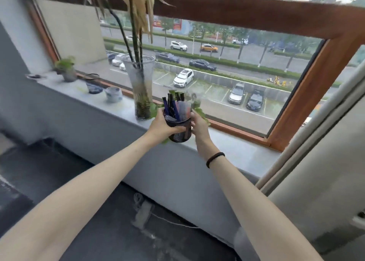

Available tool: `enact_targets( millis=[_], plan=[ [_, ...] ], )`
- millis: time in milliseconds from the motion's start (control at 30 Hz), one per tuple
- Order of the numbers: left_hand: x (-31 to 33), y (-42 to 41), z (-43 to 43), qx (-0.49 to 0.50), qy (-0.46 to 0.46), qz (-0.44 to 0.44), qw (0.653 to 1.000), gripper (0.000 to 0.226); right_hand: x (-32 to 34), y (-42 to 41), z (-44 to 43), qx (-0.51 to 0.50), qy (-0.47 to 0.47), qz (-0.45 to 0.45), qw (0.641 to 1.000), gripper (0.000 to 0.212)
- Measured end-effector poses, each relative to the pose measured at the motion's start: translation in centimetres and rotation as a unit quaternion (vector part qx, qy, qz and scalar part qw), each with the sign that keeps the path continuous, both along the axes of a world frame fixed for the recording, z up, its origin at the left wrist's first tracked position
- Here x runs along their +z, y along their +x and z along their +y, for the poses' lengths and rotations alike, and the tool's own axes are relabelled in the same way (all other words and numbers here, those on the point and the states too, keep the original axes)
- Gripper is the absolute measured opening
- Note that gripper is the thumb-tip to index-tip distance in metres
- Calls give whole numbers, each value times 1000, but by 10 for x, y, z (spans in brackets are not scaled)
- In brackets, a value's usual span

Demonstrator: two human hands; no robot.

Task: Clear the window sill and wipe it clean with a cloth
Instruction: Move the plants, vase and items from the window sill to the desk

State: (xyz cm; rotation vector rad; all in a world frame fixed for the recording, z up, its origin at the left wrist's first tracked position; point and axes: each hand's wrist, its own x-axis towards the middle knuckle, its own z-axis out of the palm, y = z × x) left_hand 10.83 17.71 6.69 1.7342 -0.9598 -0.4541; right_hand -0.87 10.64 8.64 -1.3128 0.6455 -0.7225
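Head view, step: clearing the sill, judged early on, since most of the things are still on it and no cloth is in sight.
Next move: carry the load away from the ledge and set it down upright so the pens stay in; the leaves touching both grips must be cleared without being dragged along.
Window frame (316, 87): brown wood, beyond the grips, with a car park and a road seen through the glass.
Floor (88, 231): dark, below the grips, with a pale power strip (142, 213) lying on it.
Window sill (233, 150): pale grey ledge running to both sides of the grips, bare to their right.
Tall glass vase (139, 87): upright, just left of the left grip, holding dark stalks and dried leaves.
Mesh pen cup (178, 129): black, full of pens, between the two grips at the sill's front edge; whether it is lifted clear, I cannot tell.
Left grip (160, 125): wrapped round the cup's left side, thumb across its front.
Right grip (199, 126): closed against the cup's right side.
Leafy vine (201, 112): green, just behind the cup.
Further left: a white cup (113, 94), a dark dish (94, 87) and a small potted plant (67, 71).
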Motion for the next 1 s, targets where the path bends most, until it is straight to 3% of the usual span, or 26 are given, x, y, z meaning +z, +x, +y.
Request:
enact_targets(
  millis=[133, 233, 467, 700, 1000],
  plan=[
    [0, 36, 75, 88, 12, -27, 996, 83, -8, 58, 51, 69, -23, 46, 996, 40],
    [-5, 66, 136, 145, 14, -30, 989, 81, -7, 96, 99, 152, -22, 73, 985, 31],
    [-17, 131, 305, 269, 18, -2, 963, 82, -15, 193, 249, 296, 1, 62, 953, 31],
    [-32, 190, 479, 383, 35, -4, 923, 82, -38, 282, 421, 390, 37, 85, 916, 30],
    [-74, 247, 571, 441, 56, 35, 895, 76, -76, 356, 506, 459, 14, 118, 881, 29]
  ],
)
